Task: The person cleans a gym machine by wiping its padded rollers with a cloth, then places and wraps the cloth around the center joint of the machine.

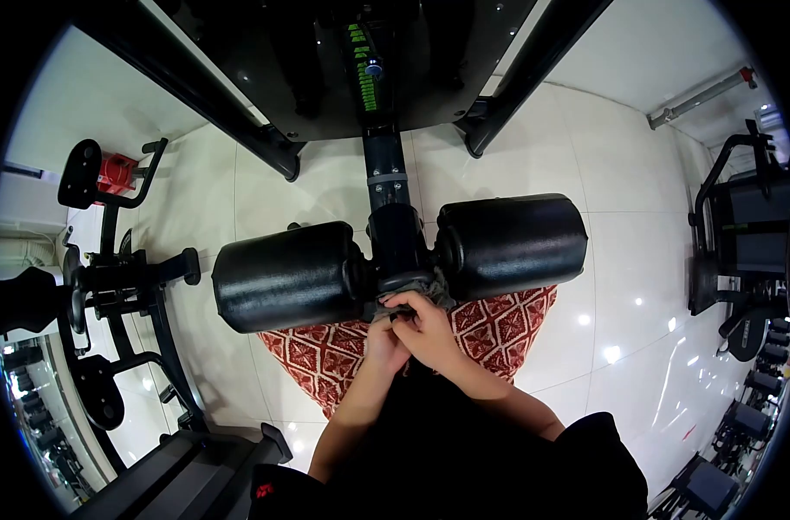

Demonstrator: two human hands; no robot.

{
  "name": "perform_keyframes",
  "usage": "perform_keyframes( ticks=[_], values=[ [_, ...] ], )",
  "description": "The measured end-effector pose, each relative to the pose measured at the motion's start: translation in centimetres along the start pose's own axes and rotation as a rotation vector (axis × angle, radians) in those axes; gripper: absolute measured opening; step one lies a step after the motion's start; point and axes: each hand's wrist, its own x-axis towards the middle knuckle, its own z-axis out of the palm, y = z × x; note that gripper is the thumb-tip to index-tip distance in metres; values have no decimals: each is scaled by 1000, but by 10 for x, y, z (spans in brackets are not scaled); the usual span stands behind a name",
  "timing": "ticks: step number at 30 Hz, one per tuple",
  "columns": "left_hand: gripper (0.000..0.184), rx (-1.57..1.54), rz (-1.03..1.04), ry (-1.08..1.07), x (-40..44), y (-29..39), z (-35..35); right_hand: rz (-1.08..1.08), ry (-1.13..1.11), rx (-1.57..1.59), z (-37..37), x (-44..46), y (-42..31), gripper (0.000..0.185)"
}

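Observation:
Both hands meet at the lower end of the black central post [396, 238], between a left black roller pad [286, 276] and a right one [512, 245]. A crumpled grey cloth [431, 288] lies against the post there. My right hand [427, 331] has its fingers bent over the cloth. Close beside it and touching it, my left hand [386, 344] has its fingers curled; what they hold is hidden. Red and white patterned fabric [507, 334] spreads below the pads.
Black frame legs [533, 74] slope down on both sides of a dark panel [325, 104]. Another exercise machine [122, 277] stands at the left, a black bench [178, 477] at the lower left, and more equipment [750, 234] at the right.

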Motion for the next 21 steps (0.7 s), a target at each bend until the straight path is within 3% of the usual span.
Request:
perform_keyframes(
  ticks=[2,10,15,21],
  values=[
    [37,1,88,-74,-7,2,-1,-22,-3,18,7,2,4,27],
    [36,-69,129,-51,-10,7,0,-5,-45,111,11,7,7,22],
    [33,-27,80,-113,-4,-2,10,58,-103,313,-12,10,14,18],
    [28,48,-19,6,8,-2,16,50,-63,277,-19,3,15,17]
  ],
)
